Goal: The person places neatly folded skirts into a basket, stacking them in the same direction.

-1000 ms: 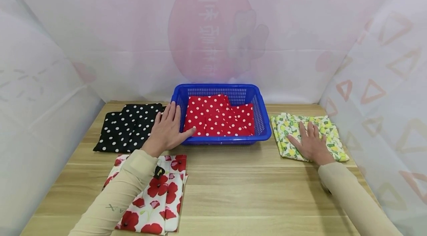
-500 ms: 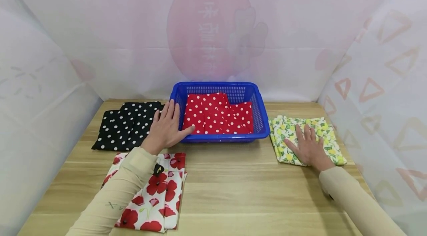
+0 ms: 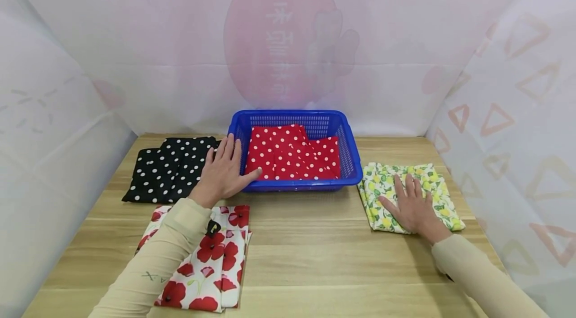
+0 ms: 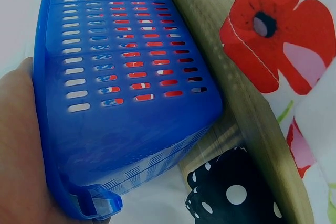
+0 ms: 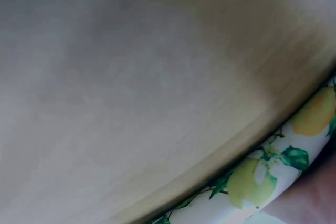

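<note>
My left hand point(image 3: 220, 173) rests on the left front corner of a blue plastic basket point(image 3: 310, 186), fingers straight and the thumb along its front rim. In the left wrist view the same hand point(image 4: 16, 145) lies against the basket's rim point(image 4: 42, 129). Inside the basket is a folded red cloth with white dots point(image 3: 292, 155). Over on the right, my right hand point(image 3: 415, 210) lies flat with spread fingers on a folded lemon-print cloth point(image 3: 375, 190). The right wrist view shows only a strip of that lemon-print cloth point(image 5: 254, 182) by the hand.
A folded black polka-dot cloth point(image 3: 162, 170) lies left of the basket, partly behind my left hand. Nearer, under my left forearm in the head view, is a folded white cloth with red poppies point(image 3: 211, 248). Printed fabric walls point(image 3: 387, 98) enclose the wooden table point(image 3: 315, 248).
The lemon-print cloth has slid towards me and slightly left under my right hand. My left hand has stayed on the basket corner.
</note>
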Demonstrator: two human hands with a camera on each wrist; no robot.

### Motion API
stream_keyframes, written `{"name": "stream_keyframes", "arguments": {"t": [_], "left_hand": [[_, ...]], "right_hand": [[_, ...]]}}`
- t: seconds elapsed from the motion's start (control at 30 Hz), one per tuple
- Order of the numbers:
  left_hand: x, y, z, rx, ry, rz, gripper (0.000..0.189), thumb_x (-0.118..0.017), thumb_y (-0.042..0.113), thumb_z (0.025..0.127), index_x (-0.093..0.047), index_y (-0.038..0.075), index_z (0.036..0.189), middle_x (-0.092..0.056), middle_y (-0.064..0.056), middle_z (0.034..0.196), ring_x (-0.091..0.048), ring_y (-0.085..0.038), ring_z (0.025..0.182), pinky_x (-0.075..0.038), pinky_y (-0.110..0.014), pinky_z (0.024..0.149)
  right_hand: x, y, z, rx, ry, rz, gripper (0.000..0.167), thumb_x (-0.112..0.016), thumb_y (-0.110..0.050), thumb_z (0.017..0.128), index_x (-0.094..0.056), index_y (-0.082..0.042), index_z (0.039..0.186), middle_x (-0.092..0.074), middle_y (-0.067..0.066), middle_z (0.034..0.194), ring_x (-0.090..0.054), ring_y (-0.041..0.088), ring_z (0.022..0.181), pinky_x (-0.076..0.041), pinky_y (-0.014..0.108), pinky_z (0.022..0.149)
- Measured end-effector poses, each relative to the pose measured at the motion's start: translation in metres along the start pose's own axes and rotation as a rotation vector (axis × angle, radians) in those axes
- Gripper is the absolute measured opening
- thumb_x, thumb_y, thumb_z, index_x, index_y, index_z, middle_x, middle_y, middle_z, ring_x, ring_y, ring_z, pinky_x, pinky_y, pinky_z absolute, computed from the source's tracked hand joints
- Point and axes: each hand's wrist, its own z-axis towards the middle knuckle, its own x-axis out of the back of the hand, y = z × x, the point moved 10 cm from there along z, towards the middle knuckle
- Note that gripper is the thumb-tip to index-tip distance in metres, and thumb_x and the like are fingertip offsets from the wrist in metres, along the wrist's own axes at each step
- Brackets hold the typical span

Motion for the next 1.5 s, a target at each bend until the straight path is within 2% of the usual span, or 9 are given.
{"name": "stream_keyframes", "arguments": {"t": [0.8,1.23,1.5], "left_hand": [[-0.002,-0.002,0.0,-0.002,-0.005,-0.015,0.107,-0.048,0.069,0.097,-0.012,-0.003,0.167,-0.004,-0.025,0.177,-0.006,-0.047,0.164,-0.008,-0.07,0.131],[0.001,-0.001,0.0,-0.006,-0.014,-0.012,0.107,-0.048,0.068,0.098,-0.01,-0.003,0.167,-0.003,-0.025,0.177,-0.005,-0.047,0.164,-0.008,-0.07,0.131],[0.0,0.0,0.001,-0.003,-0.02,-0.022,0.107,-0.048,0.068,0.097,-0.009,-0.002,0.168,-0.002,-0.026,0.177,-0.004,-0.047,0.164,-0.006,-0.07,0.131]], "right_hand": [[-0.008,-0.044,-0.045,0.038,0.032,-0.06,0.096,-0.032,-0.071,0.106,-0.012,-0.001,0.168,-0.007,0.036,0.172,-0.008,0.06,0.158,-0.017,0.088,0.115],[-0.011,-0.071,-0.064,0.058,0.045,-0.009,0.094,-0.037,-0.068,0.107,-0.013,-0.002,0.168,-0.007,0.034,0.173,-0.006,0.058,0.159,-0.014,0.089,0.115],[-0.017,-0.088,-0.073,0.046,0.032,-0.025,0.094,-0.033,-0.072,0.106,-0.014,-0.004,0.169,-0.008,0.033,0.174,-0.007,0.057,0.16,-0.015,0.088,0.116]]}}
